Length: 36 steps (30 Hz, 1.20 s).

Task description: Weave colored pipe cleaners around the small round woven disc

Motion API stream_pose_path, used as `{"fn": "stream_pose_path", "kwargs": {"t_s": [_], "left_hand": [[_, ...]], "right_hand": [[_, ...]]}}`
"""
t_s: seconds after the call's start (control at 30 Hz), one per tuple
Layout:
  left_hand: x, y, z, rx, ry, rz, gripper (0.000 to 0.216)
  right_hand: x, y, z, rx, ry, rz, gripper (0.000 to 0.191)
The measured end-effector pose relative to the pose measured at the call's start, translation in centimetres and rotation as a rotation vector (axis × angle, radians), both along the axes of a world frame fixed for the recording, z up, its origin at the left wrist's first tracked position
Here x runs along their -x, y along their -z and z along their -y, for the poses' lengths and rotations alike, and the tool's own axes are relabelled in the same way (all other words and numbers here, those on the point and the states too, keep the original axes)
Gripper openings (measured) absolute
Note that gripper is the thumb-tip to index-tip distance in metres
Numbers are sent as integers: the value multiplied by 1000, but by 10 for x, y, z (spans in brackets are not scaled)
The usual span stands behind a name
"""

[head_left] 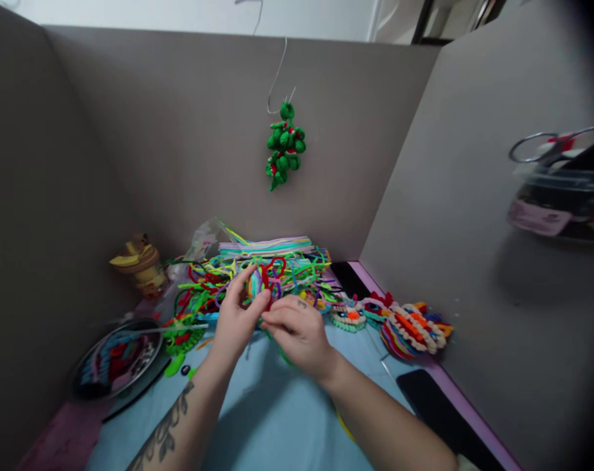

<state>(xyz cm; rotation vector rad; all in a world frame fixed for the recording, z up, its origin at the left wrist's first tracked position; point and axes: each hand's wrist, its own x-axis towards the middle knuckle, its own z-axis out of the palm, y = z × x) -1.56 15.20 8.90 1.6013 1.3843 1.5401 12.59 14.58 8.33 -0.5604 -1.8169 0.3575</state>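
My left hand (239, 306) is closed around a small rainbow-striped craft piece (254, 284) of fuzzy stems, its thumb and fingers along the sides. Red fuzzy stems (267, 278) loop up from the same spot. My right hand (299, 332) meets it from the right, thumb and forefinger pinched at the lower end; the exact bit in that pinch is hidden. Behind both hands lies a tangled heap of colourful pipe cleaners (301, 271), which makes the piece's outline hard to separate. Straight pastel pipe cleaners (265, 246) lie along the back.
A round metal tray (154, 347) holds yarn-like pieces at left, beside a green craft piece (184, 337). Woven colourful pieces (415, 330) and a dark phone-like slab (447, 415) are at right. A green ornament (284, 147) hangs behind; scissors (532, 147) sit in a wall holder.
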Motion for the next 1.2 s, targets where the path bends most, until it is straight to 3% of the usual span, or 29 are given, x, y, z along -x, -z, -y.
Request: {"fn": "stream_pose_path", "kwargs": {"t_s": [0.23,0.3,0.47,0.57,0.63,0.7,0.77,0.8,0.93,1.2], "left_hand": [[1,0,-3,34,-12,54,54],[1,1,-4,43,-11,42,54],[2,4,-5,37,22,5,56],[2,4,-4,37,76,-25,57],[1,4,-3,31,111,-59,56],[-1,4,-1,21,153,-116,55],[-5,3,1,12,184,-176,52],[-7,3,2,6,195,-203,51],[-13,0,6,-43,196,-257,46],[-15,2,8,-23,222,-237,43]], "right_hand": [[-13,-15,-2,-166,-252,361,20],[-17,-23,0,-147,-320,418,21],[-39,-41,1,189,-673,503,14],[-57,-42,-9,412,-820,450,38],[-63,-38,-16,474,-687,212,38],[-61,-33,-21,458,-320,-55,29],[-54,-30,-22,398,-82,-105,21],[-50,-29,-22,366,-33,-72,21],[-38,-30,-17,295,16,53,19],[-37,-29,-18,267,103,49,9]]}}
